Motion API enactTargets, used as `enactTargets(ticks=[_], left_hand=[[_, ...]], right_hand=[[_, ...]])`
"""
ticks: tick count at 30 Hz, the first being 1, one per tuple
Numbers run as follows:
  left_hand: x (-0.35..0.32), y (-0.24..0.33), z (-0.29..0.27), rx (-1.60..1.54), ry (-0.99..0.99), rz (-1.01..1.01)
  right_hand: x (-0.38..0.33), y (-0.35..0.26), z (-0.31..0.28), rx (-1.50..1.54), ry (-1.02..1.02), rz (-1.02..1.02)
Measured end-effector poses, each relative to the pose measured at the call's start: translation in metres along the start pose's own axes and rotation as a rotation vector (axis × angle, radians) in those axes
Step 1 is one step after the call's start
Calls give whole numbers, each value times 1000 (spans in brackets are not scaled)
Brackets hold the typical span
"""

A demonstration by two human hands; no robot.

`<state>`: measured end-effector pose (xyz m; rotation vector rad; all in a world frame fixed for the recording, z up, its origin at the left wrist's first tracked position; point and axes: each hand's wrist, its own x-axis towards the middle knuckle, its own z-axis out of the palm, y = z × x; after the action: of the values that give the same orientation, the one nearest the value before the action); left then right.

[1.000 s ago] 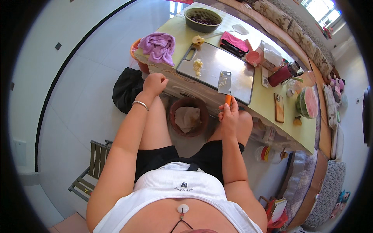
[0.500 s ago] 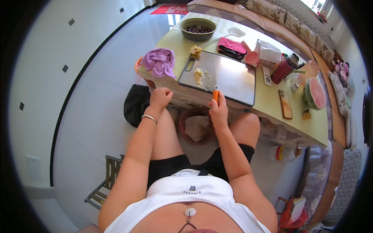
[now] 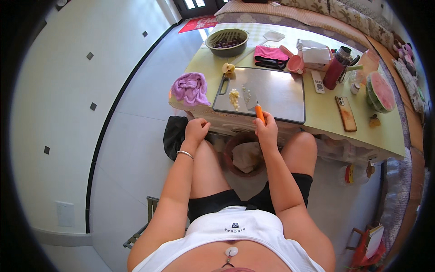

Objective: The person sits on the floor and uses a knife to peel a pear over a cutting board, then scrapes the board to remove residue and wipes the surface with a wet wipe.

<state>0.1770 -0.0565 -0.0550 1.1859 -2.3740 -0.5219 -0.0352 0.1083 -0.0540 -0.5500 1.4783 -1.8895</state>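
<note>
My right hand point(image 3: 266, 130) is closed around the orange handle of a knife point(image 3: 259, 113) at the near edge of a cutting board point(image 3: 278, 93). The blade reaches over the board, hard to make out against its shiny surface. To the left of the blade lies a small heap of chopped pale yellow pieces point(image 3: 234, 99), which look like garlic. Smaller whitish bits point(image 3: 246, 94) are scattered beside the blade. My left hand point(image 3: 197, 130) rests closed at my left knee, below the table edge, with nothing visible in it.
Around the board are a purple cloth point(image 3: 190, 89), a colander point(image 3: 210, 45) of dark round fruit, a cut pale fruit piece point(image 3: 228, 68), a pink cloth point(image 3: 270, 53), a remote point(image 3: 317, 81), a flask point(image 3: 335, 70), a phone point(image 3: 345, 113) and a cut watermelon point(image 3: 380, 92). A bin point(image 3: 230, 156) stands below.
The whole view has shifted, so things appear farther right and lower. The knife handle now slants, leaning up toward the left. My left hand stays at the knee.
</note>
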Motion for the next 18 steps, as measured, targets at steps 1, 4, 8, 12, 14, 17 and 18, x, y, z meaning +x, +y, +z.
enactTargets(ticks=[1,4,8,12,14,17,18], left_hand=[[1,-3,2,12,3,19],[-1,-9,3,8,31,27],[-2,-12,2,-51,104,36],[-4,-13,0,-43,213,72],[2,-7,-3,-20,212,81],[17,6,-8,-68,170,82],[27,9,-7,-110,166,97]], right_hand=[[-1,6,-3,11,18,3],[-7,-1,-1,15,-37,8],[-11,-5,-1,-20,-29,-16],[-15,-7,0,-80,-47,-39],[-15,-8,-1,-116,-44,-69],[-15,-7,1,-123,-39,-105],[-15,-5,2,-126,-43,-108]])
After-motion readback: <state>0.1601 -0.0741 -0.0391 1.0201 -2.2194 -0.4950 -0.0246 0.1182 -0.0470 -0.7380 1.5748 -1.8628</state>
